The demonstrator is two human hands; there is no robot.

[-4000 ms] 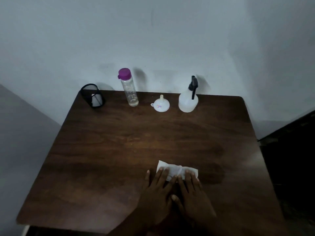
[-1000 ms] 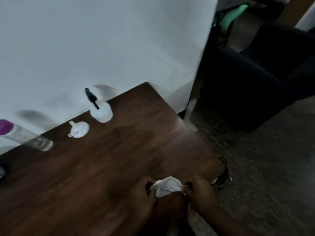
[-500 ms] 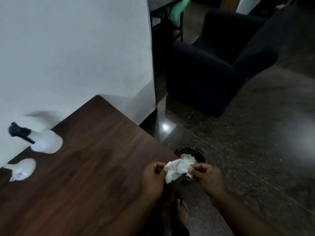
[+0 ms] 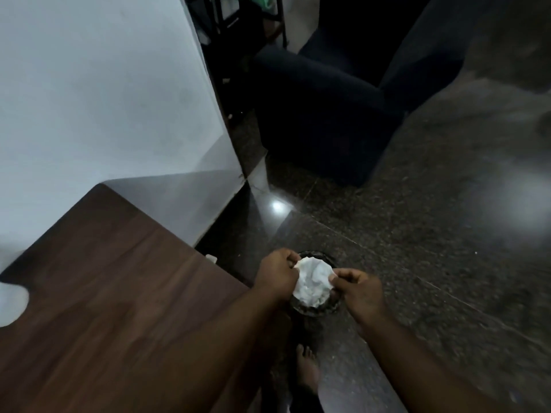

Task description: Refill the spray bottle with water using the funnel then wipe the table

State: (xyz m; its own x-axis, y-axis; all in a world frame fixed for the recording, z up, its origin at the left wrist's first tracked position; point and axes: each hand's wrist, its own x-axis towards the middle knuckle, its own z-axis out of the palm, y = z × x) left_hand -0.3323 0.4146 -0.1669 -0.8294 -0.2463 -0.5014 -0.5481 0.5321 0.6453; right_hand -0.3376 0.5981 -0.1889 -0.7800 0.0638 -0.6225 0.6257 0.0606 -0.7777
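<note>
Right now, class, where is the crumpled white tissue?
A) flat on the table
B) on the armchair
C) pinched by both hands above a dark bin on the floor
C: the left hand and right hand both pinch the tissue over the dark bin, off the table.

text=none legible | labels, brands, numbers, signs=none legible | tissue (image 4: 313,283)=plain white, no print to read | table (image 4: 104,293)=bare wood grain, no marking to read | picture=dim and motion-blurred
</note>
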